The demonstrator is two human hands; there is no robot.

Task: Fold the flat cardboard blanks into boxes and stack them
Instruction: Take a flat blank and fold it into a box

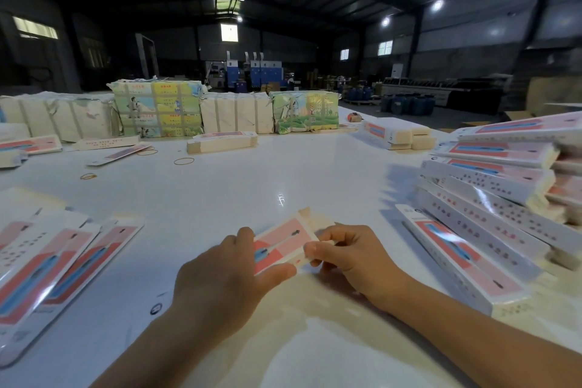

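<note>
Across the far edge of the white table (220, 192) stands a row of strapped bundles: plain pale ones (56, 115) at the left, a colourfully printed one (157, 109), more plain ones (236, 115), then another printed bundle (304, 113). Yellow rubber bands (184, 161) lie loose on the tabletop in front of them. Beyond, in the dim warehouse, are blue machines (261, 71), blue barrels (406, 104) and bright ceiling lamps (437, 5).

Dim hall, table (283, 173) glare, edges warped
</note>
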